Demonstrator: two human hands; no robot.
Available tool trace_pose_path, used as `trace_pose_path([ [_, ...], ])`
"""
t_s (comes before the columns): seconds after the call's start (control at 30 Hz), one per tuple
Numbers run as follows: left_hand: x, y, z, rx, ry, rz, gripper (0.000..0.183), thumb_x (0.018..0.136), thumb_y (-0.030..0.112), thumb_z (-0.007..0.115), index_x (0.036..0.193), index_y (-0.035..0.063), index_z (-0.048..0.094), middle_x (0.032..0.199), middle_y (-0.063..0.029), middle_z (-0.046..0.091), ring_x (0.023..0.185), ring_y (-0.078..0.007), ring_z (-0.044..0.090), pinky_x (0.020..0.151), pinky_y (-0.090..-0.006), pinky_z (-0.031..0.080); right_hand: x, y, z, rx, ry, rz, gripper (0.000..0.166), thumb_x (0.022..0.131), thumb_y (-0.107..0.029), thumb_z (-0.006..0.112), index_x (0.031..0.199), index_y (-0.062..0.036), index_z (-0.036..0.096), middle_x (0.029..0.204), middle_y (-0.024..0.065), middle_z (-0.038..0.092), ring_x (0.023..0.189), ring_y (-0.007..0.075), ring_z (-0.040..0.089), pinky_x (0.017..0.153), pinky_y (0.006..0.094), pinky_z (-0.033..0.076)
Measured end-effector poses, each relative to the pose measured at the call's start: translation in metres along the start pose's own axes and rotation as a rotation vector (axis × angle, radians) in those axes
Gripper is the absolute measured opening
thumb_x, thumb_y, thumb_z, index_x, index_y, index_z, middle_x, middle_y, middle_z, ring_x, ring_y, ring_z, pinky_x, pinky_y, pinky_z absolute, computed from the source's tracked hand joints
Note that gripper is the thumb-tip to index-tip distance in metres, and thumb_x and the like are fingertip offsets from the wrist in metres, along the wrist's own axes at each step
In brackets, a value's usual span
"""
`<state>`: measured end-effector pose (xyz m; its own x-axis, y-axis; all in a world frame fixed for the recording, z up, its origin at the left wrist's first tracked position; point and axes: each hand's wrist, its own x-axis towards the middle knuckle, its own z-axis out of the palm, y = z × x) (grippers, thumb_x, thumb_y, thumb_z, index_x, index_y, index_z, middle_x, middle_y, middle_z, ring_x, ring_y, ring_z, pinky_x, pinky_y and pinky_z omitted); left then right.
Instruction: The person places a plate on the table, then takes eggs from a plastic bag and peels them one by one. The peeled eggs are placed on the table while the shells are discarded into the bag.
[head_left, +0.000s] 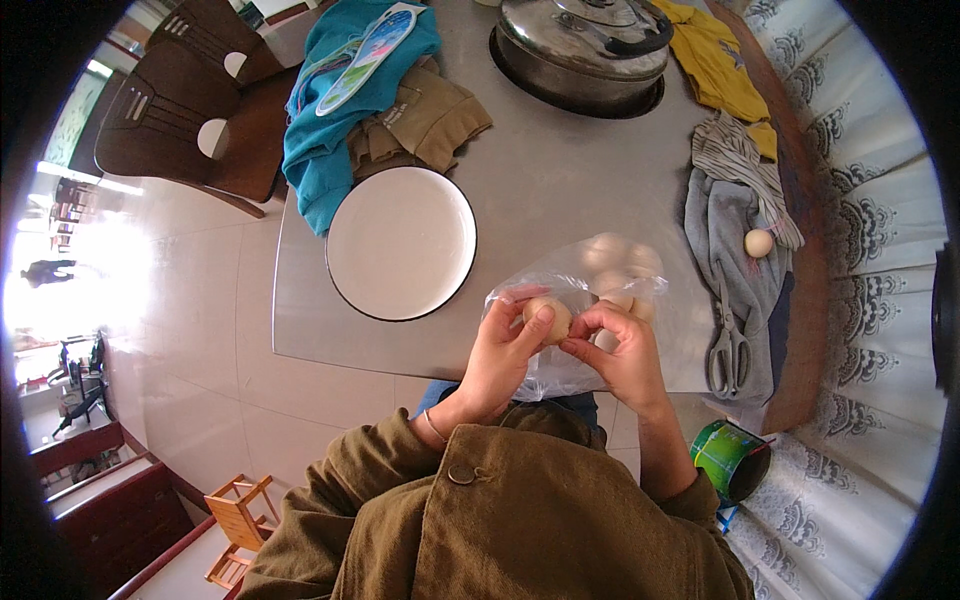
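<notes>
Between thumb and fingers, my left hand (504, 343) holds a pale, round egg (548, 320) near the table's front edge. The fingertips of my right hand (616, 348) pinch at the egg's right side, where a small dark spot shows; whether they grip a bit of it I cannot tell. Beneath and behind both hands lies a clear plastic bag (555, 381) with several more eggs (606, 253) inside. A white enamel basin (402, 243) with a dark rim stands to the left of the bag, with nothing in it.
Teal (311, 161) and brown clothes (435, 112) lie behind the basin. A lidded metal pan (585, 52) stands at the back. On the right, scissors (727, 360) and another egg (758, 243) rest on grey cloth (712, 217). Below stands a green tin (724, 454).
</notes>
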<state>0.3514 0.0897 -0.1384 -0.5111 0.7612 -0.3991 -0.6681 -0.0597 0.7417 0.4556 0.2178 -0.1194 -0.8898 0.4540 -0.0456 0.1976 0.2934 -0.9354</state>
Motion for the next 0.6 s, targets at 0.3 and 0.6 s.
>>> trace_pose_path([
  [0.3, 0.0017, -0.0024, 0.0003, -0.049, 0.006, -0.055, 0.036, 0.094, 0.021, 0.054, 0.123, 0.0024, 0.044, 0.114, -0.0073, 0.052, 0.105, -0.0159, 0.053, 0.089, -0.0309, 0.046, -0.0022, -0.0035, -0.0029, -0.008, 0.001, 0.019, 0.014, 0.073, -0.002, 0.072, 0.082, 0.0006, 0.062, 0.078, 0.0051, 0.062, 0.075, 0.0147, 0.057, 0.07, 0.0275, 0.044],
  [0.6, 0.0047, -0.0022, 0.0021, -0.023, 0.142, 0.011, 0.031, 0.096, 0.022, 0.05, 0.121, 0.004, 0.046, 0.112, -0.0069, 0.052, 0.102, -0.0157, 0.053, 0.086, -0.0307, 0.047, -0.008, -0.004, -0.0055, -0.039, -0.017, -0.026, 0.015, 0.072, -0.005, 0.074, 0.081, -0.0001, 0.062, 0.076, 0.0054, 0.061, 0.074, 0.0156, 0.058, 0.068, 0.0277, 0.045],
])
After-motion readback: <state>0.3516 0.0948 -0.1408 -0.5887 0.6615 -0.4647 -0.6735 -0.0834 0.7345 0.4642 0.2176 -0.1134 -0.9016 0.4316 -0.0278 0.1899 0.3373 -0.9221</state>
